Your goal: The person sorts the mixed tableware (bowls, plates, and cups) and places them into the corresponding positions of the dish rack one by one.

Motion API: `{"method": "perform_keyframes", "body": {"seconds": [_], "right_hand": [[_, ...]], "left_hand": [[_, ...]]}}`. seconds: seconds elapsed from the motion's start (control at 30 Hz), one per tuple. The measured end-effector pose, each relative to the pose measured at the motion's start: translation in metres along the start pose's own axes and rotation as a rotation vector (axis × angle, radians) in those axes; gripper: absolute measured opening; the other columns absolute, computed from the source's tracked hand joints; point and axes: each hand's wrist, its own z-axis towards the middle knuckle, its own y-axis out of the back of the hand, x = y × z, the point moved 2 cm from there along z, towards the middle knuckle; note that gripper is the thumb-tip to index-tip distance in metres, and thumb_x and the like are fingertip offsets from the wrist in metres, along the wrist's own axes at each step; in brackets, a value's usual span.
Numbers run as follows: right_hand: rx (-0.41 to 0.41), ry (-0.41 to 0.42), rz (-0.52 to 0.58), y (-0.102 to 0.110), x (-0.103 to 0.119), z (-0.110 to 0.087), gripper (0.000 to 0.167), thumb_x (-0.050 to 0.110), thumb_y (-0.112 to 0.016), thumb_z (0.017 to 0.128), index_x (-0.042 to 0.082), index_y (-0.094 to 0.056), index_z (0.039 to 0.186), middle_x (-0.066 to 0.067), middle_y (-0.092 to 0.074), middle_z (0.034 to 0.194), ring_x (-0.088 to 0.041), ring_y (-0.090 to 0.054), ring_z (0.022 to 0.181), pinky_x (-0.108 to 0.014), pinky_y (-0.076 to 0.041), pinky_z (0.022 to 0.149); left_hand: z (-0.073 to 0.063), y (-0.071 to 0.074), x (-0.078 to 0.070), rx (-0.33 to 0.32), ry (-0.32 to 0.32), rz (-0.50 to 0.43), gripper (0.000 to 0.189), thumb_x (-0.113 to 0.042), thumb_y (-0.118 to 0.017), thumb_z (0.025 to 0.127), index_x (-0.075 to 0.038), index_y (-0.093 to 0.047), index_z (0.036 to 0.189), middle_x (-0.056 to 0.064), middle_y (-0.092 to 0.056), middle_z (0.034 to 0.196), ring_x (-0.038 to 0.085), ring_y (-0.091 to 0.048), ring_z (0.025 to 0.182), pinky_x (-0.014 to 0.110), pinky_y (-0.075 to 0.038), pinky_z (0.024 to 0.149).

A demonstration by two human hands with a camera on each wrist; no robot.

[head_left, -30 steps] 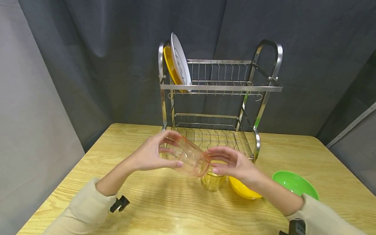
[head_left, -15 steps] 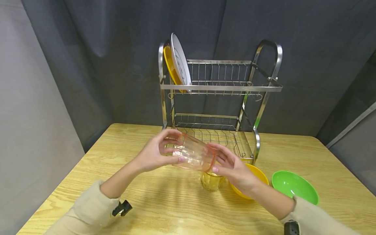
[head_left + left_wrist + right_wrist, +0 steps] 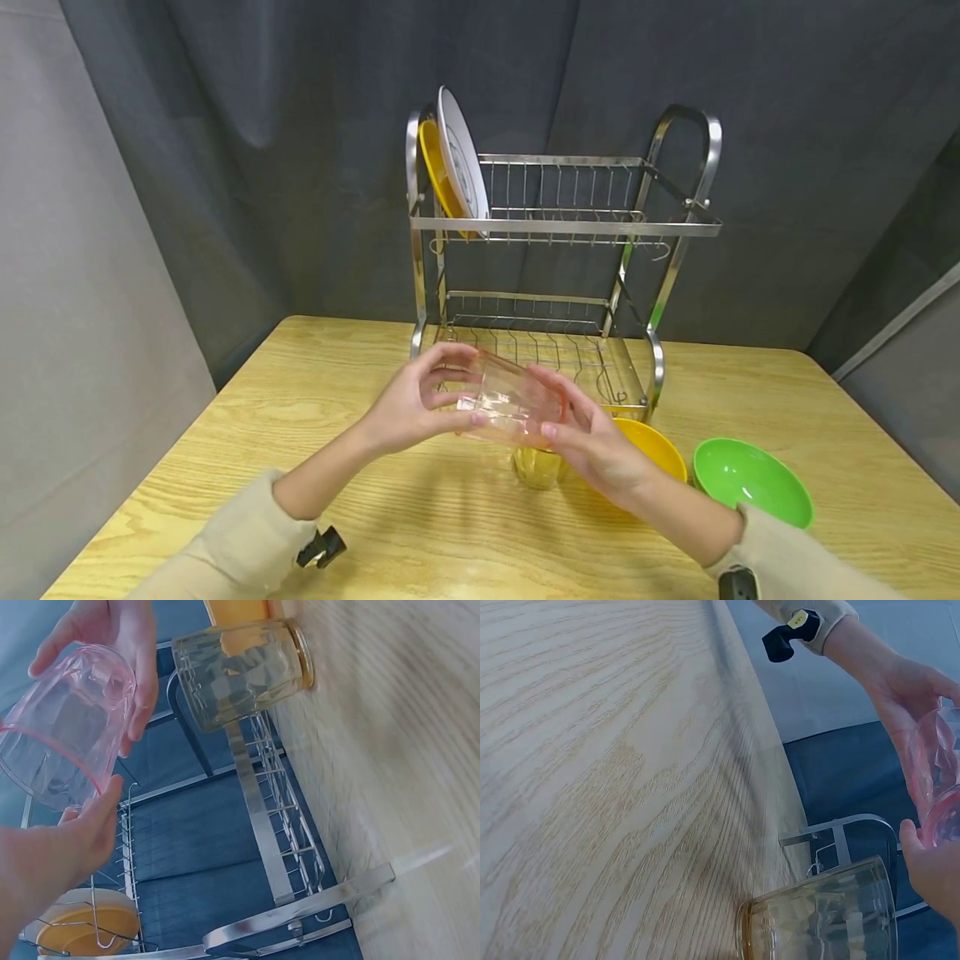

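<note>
A clear pink-tinted drinking glass [image 3: 517, 406] is held in the air on its side between both hands, tipped slightly down to the right. My left hand [image 3: 423, 402] grips its left end, thumb in front and fingers behind. Round the right end, my right hand [image 3: 600, 446] holds it with thumb and fingers. Just below stands an upright yellow-tinted glass [image 3: 536, 471] on the table, its top overlapped by the pink one. The left wrist view shows the pink glass [image 3: 79, 724] spanning the two hands, with the yellow glass [image 3: 240, 671] beside it.
Behind the hands stands a two-tier metal dish rack [image 3: 570, 226]. A white plate [image 3: 462, 162] and a yellow plate [image 3: 435, 167] lean at the left of its upper tier. A yellow bowl [image 3: 652, 450] and a green bowl [image 3: 750, 479] rest on the table at the right.
The pink glass has shifted a little to the right, with the left hand moving along. The right hand's fingers have come farther over its right end, and more of the yellow bowl shows.
</note>
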Motion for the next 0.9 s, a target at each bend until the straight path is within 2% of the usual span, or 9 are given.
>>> {"method": "perform_keyframes", "body": {"seconds": [0.23,0.37,0.53,0.73,0.9], "right_hand": [[-0.075,-0.068,-0.034,0.001,0.0,0.001,0.05,0.003,-0.057,0.091,0.028,-0.046,0.133,0.013,-0.054,0.133,-0.007,-0.056,0.117,-0.024,-0.051,0.098],[-0.099,-0.09,-0.055,0.0,0.002,0.0,0.051,0.002,-0.058,0.09,0.027,-0.046,0.133,0.012,-0.056,0.131,-0.008,-0.06,0.115,-0.026,-0.052,0.097],[-0.164,-0.104,-0.113,0.001,0.006,-0.002,0.052,0.002,-0.062,0.088,0.027,-0.047,0.132,0.012,-0.057,0.126,-0.007,-0.06,0.112,-0.023,-0.053,0.094],[-0.212,-0.079,-0.204,0.005,0.017,0.0,0.05,0.003,-0.062,0.089,0.027,-0.049,0.13,0.012,-0.059,0.121,-0.004,-0.06,0.109,-0.019,-0.053,0.088],[-0.238,-0.076,-0.291,0.008,0.025,0.004,0.053,0.005,-0.065,0.088,0.022,-0.047,0.136,0.011,-0.059,0.121,-0.005,-0.062,0.108,-0.02,-0.054,0.085]], "left_hand": [[-0.002,-0.003,0.004,0.03,0.018,-0.014,0.071,-0.007,-0.076,0.079,0.001,-0.039,0.139,0.022,-0.041,0.143,0.039,-0.047,0.131,0.04,-0.045,0.108],[-0.002,-0.002,0.008,0.063,0.013,0.037,0.074,-0.013,-0.076,0.081,-0.002,-0.037,0.142,0.019,-0.04,0.147,0.036,-0.045,0.135,0.037,-0.043,0.11],[-0.002,0.0,0.011,0.07,-0.035,0.135,0.075,-0.021,-0.077,0.081,-0.007,-0.038,0.143,0.014,-0.044,0.146,0.03,-0.045,0.135,0.035,-0.041,0.112],[-0.001,0.012,0.011,0.012,-0.077,0.179,0.064,-0.014,-0.073,0.084,-0.003,-0.043,0.139,0.015,-0.049,0.141,0.032,-0.048,0.132,0.037,-0.041,0.112],[0.004,0.03,0.015,-0.085,-0.093,0.197,0.054,-0.006,-0.069,0.086,0.0,-0.047,0.134,0.019,-0.052,0.136,0.036,-0.051,0.128,0.04,-0.044,0.11]]}}
